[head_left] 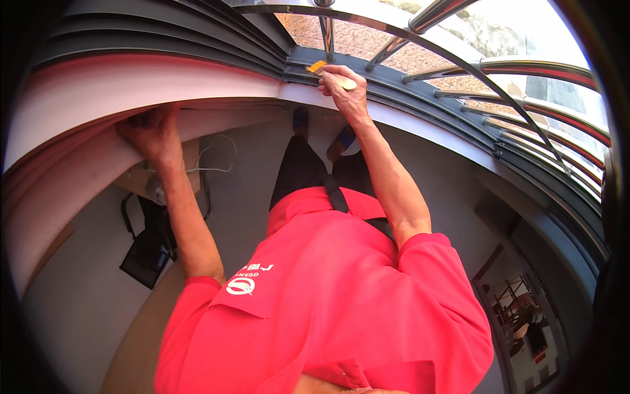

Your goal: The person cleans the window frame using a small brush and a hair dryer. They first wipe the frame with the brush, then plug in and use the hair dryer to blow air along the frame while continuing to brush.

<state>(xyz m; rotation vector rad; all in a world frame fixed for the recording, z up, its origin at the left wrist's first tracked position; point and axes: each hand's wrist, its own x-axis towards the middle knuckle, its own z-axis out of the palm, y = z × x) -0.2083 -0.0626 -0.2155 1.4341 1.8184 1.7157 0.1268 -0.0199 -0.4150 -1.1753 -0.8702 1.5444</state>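
Note:
A small flat paintbrush with yellow bristles and a pale handle is in my right hand, at the far middle. The fingers are closed round it. Its bristles rest at the dark window frame, near the corner where the track meets the sill. My left hand is farther left, beneath the edge of the white sill and against pinkish, folded cloth-like material. Its fingers are curled and in shadow, so whatever they grip is hidden.
Curved metal window bars stand outside the frame on the right. Dark slats line the upper left. Below my left arm are a wooden board, a white cable and a black object. My shoes are below the sill.

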